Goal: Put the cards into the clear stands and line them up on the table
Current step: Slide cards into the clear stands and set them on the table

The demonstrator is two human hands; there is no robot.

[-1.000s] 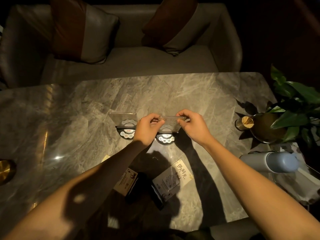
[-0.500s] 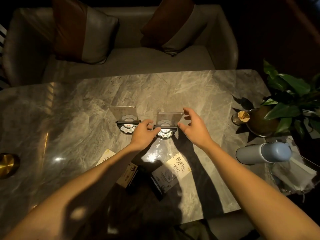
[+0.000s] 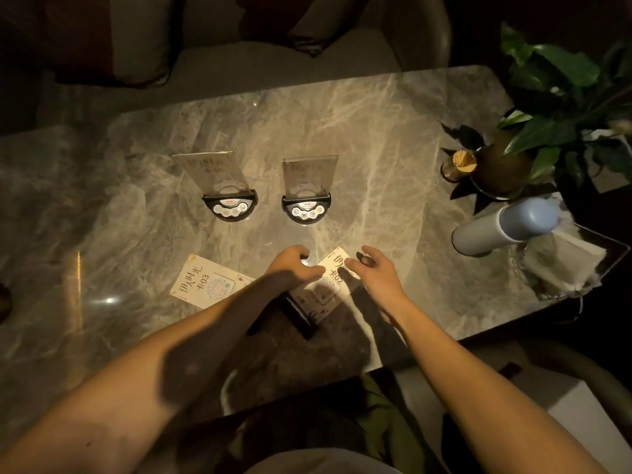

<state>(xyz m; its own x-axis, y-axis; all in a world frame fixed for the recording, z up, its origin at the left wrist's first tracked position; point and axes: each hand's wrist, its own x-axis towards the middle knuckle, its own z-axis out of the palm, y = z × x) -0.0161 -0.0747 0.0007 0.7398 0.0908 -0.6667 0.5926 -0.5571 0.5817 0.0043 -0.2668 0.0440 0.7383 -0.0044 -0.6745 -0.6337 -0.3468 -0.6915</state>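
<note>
Worktop: grey veined marble worktop (image 3: 376, 138) under dim warm light, carrying every item below.
Left hand: left hand (image 3: 290, 266) lay palm down on the near left corner of the pale printed card marked 02 (image 3: 337, 268); fingers (image 3: 313, 271) curled loosely and pressed on the card, not pinching it.
Right hand: right hand (image 3: 374, 273) hovered at the card's right edge, fingers (image 3: 354, 265) spread wide and slightly bent, tips at or just above the paper; contact could not be told.
Card 02: flat on the worktop, turned diagonally, partly hidden under both hands.
Second card: pale printed card marked 03 (image 3: 205, 280) lay flat, left of the left hand, apart from it.
Stands: two clear acrylic stands on black half-round button bases, left one (image 3: 219, 176) and right one (image 3: 309, 176), stood upright side by side beyond the fingers, well apart from both hands.
Right of the fingers: pale blue cylindrical bottle (image 3: 509, 225) lying on its side, with a green potted plant (image 3: 547, 97) beyond it.
</note>
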